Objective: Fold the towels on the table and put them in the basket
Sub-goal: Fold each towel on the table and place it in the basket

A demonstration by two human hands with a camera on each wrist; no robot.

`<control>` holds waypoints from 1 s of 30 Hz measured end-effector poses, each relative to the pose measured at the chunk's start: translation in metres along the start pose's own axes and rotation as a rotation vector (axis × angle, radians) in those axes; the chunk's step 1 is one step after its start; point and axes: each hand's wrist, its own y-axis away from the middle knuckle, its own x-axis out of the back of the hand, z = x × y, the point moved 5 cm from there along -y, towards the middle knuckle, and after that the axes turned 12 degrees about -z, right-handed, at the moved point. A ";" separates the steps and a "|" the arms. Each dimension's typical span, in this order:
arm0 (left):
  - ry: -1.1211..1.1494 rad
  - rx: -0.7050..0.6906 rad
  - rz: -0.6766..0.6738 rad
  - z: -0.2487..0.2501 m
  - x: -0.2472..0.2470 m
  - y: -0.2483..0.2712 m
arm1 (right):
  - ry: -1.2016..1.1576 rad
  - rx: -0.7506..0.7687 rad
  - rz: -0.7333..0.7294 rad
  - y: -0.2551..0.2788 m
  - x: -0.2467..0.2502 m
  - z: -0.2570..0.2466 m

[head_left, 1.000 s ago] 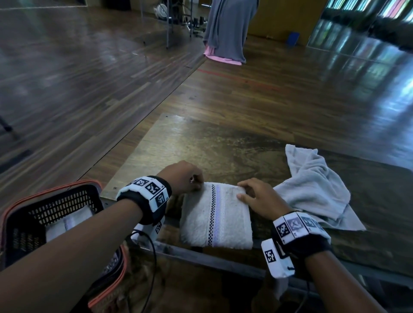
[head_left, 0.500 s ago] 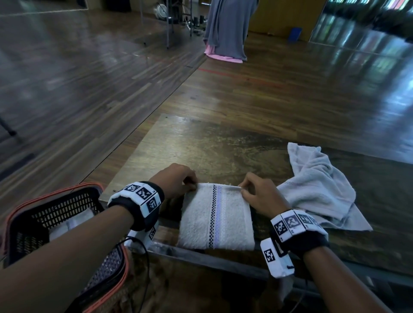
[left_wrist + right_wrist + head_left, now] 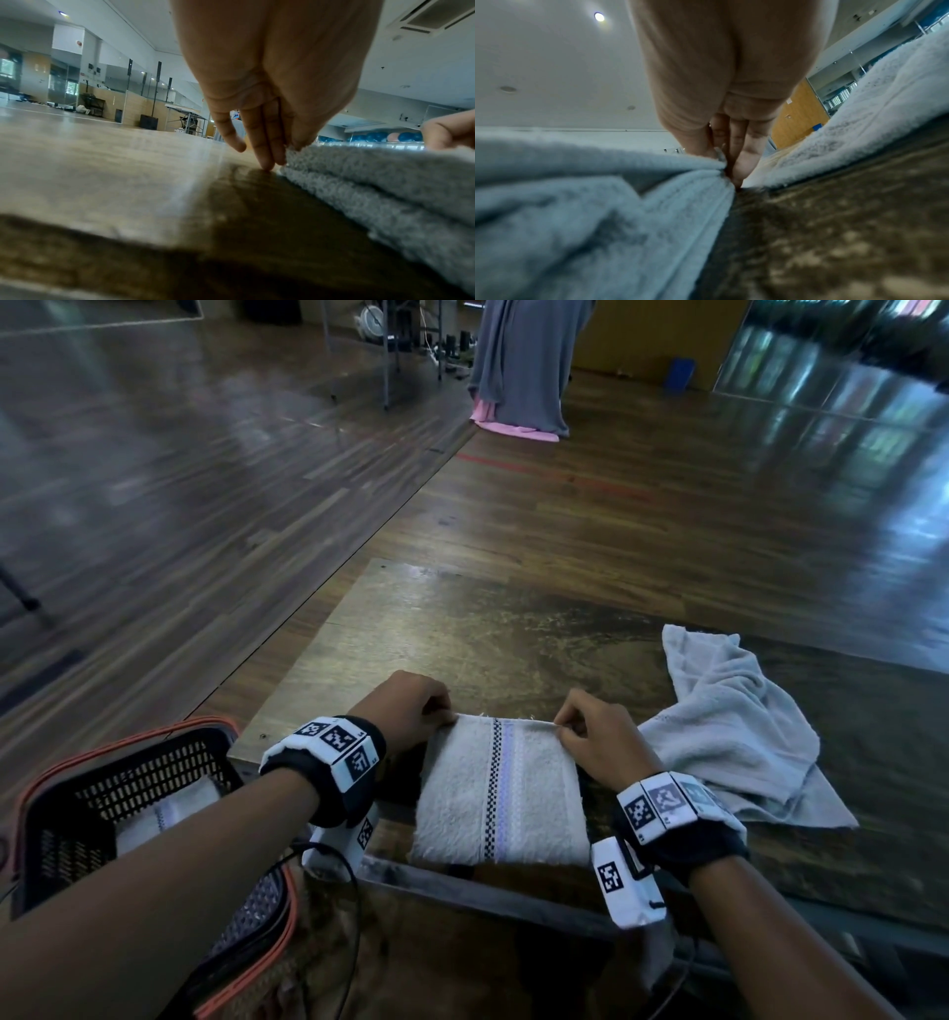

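A folded white towel [image 3: 500, 793] lies at the near edge of the worn wooden table [image 3: 462, 629], squared up with that edge. Its long axis runs away from the person, and a checkered black line with a pale purple band beside it follows the same direction down the middle. The near end sits right at the table's lip; the far end shows a short fringe.

The left hand [image 3: 408, 708] has its fingers curled over the far left corner of the towel. In the left wrist view the thumb and fingertips [image 3: 267, 160] pinch the top layer there, with the fingertips down against the tabletop beside the stacked folds. The right hand [image 3: 598, 737] does the same at the far right corner, thumb and fingers closed narrowly on the edge; the right wrist view shows the cloth bunched to a point where the fingers [image 3: 744, 162] nip it.

Just to the right, touching the right hand's side, a crumpled pale grey towel [image 3: 729, 726] sprawls unfolded across the table. Down at the left, below table height, stands a black mesh basket [image 3: 67, 814] with an orange rim, and inside it lies a folded white towel [image 3: 164, 814] with a stripe like the first.
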 end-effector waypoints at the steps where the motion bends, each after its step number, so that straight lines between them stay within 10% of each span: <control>1: -0.004 0.010 0.001 -0.001 -0.001 -0.001 | 0.000 -0.003 0.002 0.000 0.000 0.000; 8: -0.176 0.188 -0.006 0.001 -0.005 -0.006 | 0.093 0.050 -0.039 0.000 -0.002 -0.007; 15: -0.300 -0.108 0.086 0.060 -0.009 0.017 | 0.654 0.044 -0.008 0.018 -0.021 -0.031; 30: -0.165 0.228 -0.037 0.022 -0.070 0.012 | 0.327 -0.254 -0.108 0.023 -0.067 -0.006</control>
